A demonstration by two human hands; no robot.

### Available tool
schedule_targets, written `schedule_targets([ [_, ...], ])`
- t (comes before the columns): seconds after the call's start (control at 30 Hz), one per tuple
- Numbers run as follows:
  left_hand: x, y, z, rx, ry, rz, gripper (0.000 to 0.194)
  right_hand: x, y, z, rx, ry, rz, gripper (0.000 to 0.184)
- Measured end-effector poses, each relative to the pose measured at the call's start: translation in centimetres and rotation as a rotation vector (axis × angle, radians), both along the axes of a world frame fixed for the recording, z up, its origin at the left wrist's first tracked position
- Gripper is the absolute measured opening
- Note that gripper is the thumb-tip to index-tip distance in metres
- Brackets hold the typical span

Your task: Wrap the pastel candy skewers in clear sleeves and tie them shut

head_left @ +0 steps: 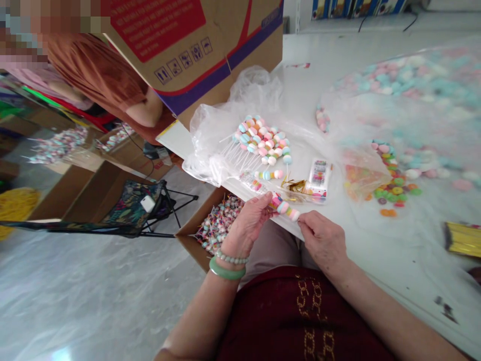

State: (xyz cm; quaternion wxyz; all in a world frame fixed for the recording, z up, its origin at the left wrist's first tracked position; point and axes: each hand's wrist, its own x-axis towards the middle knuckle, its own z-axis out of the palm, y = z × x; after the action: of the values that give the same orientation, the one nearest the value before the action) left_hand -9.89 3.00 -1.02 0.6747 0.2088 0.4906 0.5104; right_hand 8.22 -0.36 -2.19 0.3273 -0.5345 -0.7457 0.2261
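A marshmallow skewer (286,209), pink, white and blue with a printed wrapper part near one end, spans my two hands over the table's front edge. My left hand (248,223), wearing green bracelets, is closed round its left end. At its right end the fingers of my right hand (325,240) are pinched together; whether they grip wrapper or stick is hidden. Just behind lie another short skewer (268,174) and gold twist ties (296,186). A heap of marshmallow skewers (263,138) with white sticks rests on clear plastic farther back.
Loose gummy rings (397,190) and a big bag of marshmallows (424,75) are on the right. A label pack (319,174) lies mid-table. Below the edge stands a carton of wrapped sweets (221,220). A large carton (210,55), folding chair (131,205) and co-worker (97,75) are left.
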Motion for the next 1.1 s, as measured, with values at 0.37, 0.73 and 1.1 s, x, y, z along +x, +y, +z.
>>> schedule_targets([
  [0.37,1.1,-0.1,1.1,-0.029,-0.044,0.078,0.027,-0.3,0.1,0.8,0.005,0.007,0.031,0.025],
  [0.73,-0.1,-0.1,1.1,-0.006,0.117,-0.058,0.026,0.2,0.2,0.5,-0.13,0.148,-0.056,0.021],
  [1.1,-1.0,0.2,1.4,-0.008,0.035,-0.015,0.028,-0.1,0.9,0.9,-0.522,0.533,0.016,0.013],
])
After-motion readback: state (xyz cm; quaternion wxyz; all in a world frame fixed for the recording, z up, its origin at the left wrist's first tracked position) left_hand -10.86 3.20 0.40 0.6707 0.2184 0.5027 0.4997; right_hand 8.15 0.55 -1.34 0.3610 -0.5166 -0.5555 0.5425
